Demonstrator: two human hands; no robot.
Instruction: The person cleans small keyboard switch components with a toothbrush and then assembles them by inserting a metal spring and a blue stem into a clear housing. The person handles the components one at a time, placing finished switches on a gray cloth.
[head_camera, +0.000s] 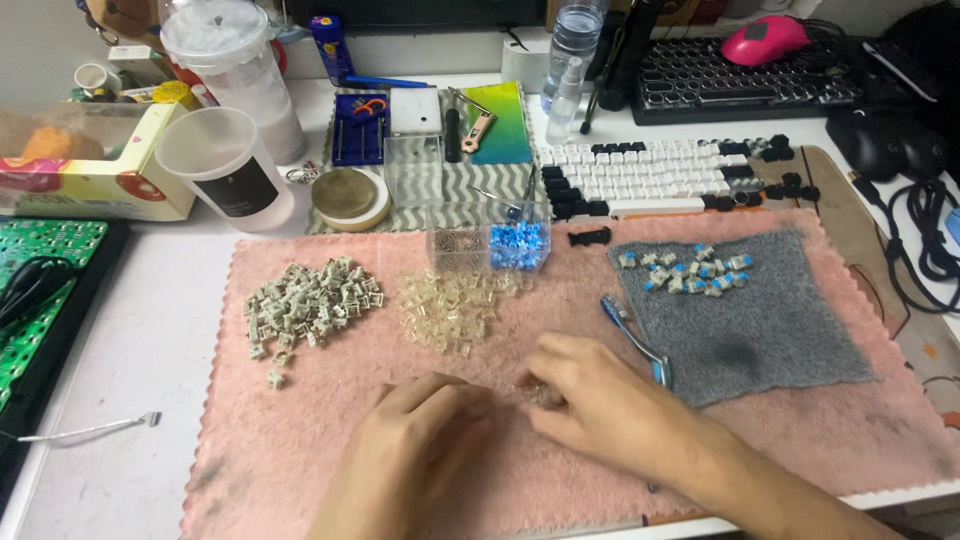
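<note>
At lower centre, on the fuzzy pink cloth mat, the right hand and left hand meet fingertip to fingertip, pinching a small clear plastic switch part between them; it is blurred.

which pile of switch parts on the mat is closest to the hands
The clear yellowish pile in the middle; the grey pile lies further left, the blue-topped group on the grey cloth.

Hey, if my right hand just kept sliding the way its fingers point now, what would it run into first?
Your right hand points left across the pink towel, and its fingertips nearly meet your left hand, so that hand likely comes first. A small clear piece seems pinched between them, too blurred to be sure.
</note>
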